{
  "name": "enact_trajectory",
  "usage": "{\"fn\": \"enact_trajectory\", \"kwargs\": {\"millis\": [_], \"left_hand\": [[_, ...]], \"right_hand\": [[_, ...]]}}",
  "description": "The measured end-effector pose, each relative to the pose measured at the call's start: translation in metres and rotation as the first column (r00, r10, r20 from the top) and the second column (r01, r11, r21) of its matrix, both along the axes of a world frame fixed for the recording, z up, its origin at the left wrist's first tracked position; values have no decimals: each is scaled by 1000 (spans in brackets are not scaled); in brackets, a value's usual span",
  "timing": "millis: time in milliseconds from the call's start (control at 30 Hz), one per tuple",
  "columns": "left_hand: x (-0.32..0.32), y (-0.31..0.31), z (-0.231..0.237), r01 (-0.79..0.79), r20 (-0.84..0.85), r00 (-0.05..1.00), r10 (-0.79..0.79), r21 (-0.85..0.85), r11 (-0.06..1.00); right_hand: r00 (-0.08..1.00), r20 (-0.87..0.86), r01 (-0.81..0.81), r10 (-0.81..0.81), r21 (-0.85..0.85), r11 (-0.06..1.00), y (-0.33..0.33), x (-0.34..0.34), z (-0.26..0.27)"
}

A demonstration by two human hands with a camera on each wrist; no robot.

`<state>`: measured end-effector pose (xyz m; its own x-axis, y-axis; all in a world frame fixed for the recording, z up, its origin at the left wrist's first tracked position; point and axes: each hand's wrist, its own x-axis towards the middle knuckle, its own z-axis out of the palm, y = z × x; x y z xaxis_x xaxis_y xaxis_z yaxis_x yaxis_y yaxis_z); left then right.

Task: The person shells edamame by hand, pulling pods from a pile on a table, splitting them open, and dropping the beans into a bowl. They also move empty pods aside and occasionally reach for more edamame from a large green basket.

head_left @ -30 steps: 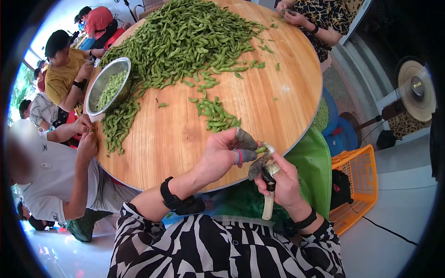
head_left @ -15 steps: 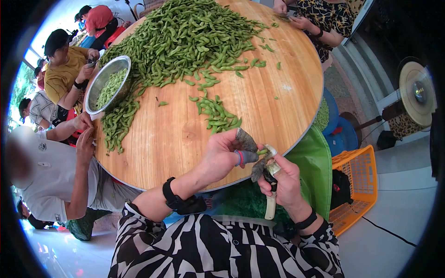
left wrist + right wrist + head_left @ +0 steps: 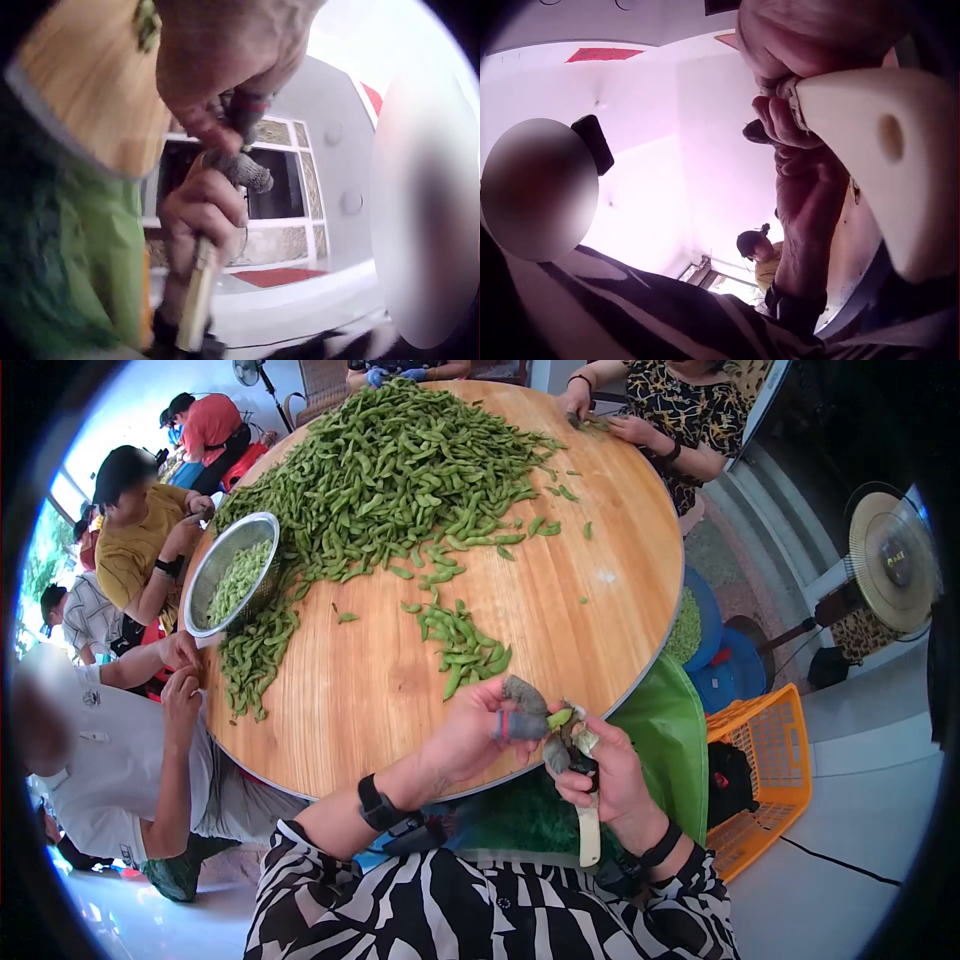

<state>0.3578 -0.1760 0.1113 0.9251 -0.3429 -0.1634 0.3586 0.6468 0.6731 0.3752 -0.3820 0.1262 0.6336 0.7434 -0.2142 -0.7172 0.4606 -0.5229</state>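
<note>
In the head view my left hand (image 3: 475, 732) pinches a green edamame pod (image 3: 559, 717) between thumb and finger, both in grey finger covers. My right hand (image 3: 612, 772) grips a tool with a cream handle (image 3: 588, 838) that points down towards my lap; its working end is hidden among the fingers. Fingertips of both hands meet around the pod, above the near table edge. The right wrist view shows the handle (image 3: 862, 135) close up, with an oval hole. Just beyond the hands lies a small heap of edamame pods (image 3: 462, 645).
A large pile of pods (image 3: 390, 480) covers the far part of the round wooden table (image 3: 350, 690). A metal colander (image 3: 270, 550) of shelled beans stands at the left edge. Other people sit around. On the right are blue tubs, an orange crate (image 3: 790, 760) and a fan (image 3: 893, 550).
The head view has tilted up slightly, bringing a person with blue gloves into view at the far side. My hands sit a little lower in it, and more of the pod shows between the fingertips.
</note>
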Motion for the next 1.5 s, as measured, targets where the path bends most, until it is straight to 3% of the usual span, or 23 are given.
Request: {"fn": "enact_trajectory", "kwargs": {"millis": [33,67,100,133,200,300,333,400,433,500,533,567,600,633,733,867,933,1133,1233,1300,1400,1467,1500], "left_hand": [[-2,-3,5,4,2,1000,-4,0,1000],[-7,-8,12,-140,214,975,65,358,923],[-10,-11,18,-331,426,903,47,624,707],[-12,-10,22,-328,422,905,47,625,708],[-13,-7,26,-689,729,611,-310,682,245],[-12,-6,20,-783,789,515,-337,592,191],[-11,-7,16,-782,788,515,-338,593,191],[-10,-10,14,-547,662,749,-13,630,551],[-10,-10,18,-547,662,750,-13,630,551],[-8,-9,30,-193,154,980,127,561,805],[-6,-7,29,-192,153,980,127,561,805],[-5,-6,26,-140,67,990,123,416,899],[-4,-5,23,-95,-18,995,103,252,963],[-4,-4,22,-95,-19,995,103,251,963],[-4,-3,18,-48,-144,987,72,160,986],[-4,-6,12,0,-201,980,9,41,999],[-3,-4,11,9,-212,977,-9,-1,1000],[-5,-3,7,11,-234,972,-32,-93,996],[-7,-6,15,1,-201,979,25,125,992],[-11,-9,18,-45,-87,993,86,395,917],[-20,-17,20,-92,0,994,106,497,863],[-25,-19,24,-98,55,995,81,549,830],[-27,-20,26,-108,107,993,54,597,795]], "right_hand": [[1000,-14,-3,3,26,1000,-1,1,-2],[1000,-13,1,-1,27,1000,0,0,-4],[999,-33,13,-12,39,999,1,-2,-6],[998,-56,24,-21,50,998,1,-4,-8],[997,-82,19,-13,72,997,2,-3,-11],[992,-125,18,-5,99,995,5,-3,-12],[989,-146,22,-7,99,995,5,-3,-12],[991,-129,38,-29,69,997,5,-4,-11],[993,-112,52,-48,38,998,6,-4,-11],[997,-58,54,-54,2,999,5,-4,-3],[998,-3,59,-60,-34,998,5,-3,1],[998,-7,61,-61,-33,998,5,-3,4],[987,154,74,-48,-164,984,5,-2,8],[951,310,105,-11,-289,951,5,-1,10],[886,464,194,25,-420,887,1,1,11],[783,622,382,-2,-478,791,8,4,13],[624,781,493,-6,-387,779,12,9,2],[610,786,448,102,-449,773,11,16,6],[620,768,428,158,-501,753,8,16,10],[639,742,399,204,-546,737,4,15,10],[501,805,470,317,-561,682,2,13,8],[241,899,693,366,-423,584,6,3,9],[228,898,709,376,-418,568,7,0,11]]}}
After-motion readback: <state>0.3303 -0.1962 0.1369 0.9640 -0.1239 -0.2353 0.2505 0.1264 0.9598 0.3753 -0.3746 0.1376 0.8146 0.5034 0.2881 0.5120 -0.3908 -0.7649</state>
